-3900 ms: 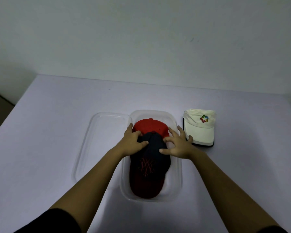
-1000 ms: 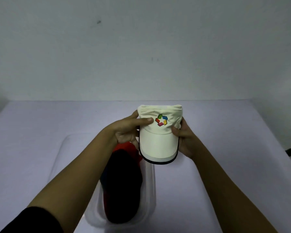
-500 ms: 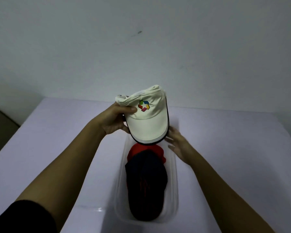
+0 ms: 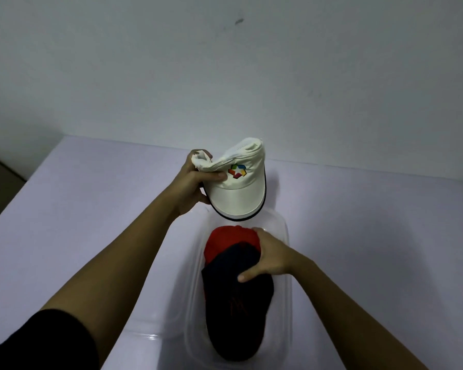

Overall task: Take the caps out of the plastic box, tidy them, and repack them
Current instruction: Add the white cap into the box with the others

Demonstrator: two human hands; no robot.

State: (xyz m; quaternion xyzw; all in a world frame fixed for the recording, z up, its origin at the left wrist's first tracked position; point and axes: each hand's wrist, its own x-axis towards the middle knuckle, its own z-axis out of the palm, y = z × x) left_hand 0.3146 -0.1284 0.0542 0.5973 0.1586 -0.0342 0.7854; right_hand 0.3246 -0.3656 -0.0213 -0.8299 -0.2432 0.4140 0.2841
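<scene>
We look down at a pale table (image 4: 78,209) that meets a plain wall (image 4: 225,76) at its far edge. Our left hand (image 4: 193,185) holds a white cap (image 4: 238,188) in the air, thumb and fingers pinching its crumpled crown. The dark-trimmed brim points down, just above the far rim of a clear plastic box (image 4: 289,303).

A red cap (image 4: 225,239) lies at the box's far end, with a dark cap (image 4: 238,303) overlapping it and filling the near end, close to the walls. Our right hand (image 4: 270,255) grips the dark cap's crown, fingers curled over it and thumb on top.

What seems to be a clear lid (image 4: 171,324) lies just left of the box, its edges faint. Bare tabletop stretches wide on both sides.
</scene>
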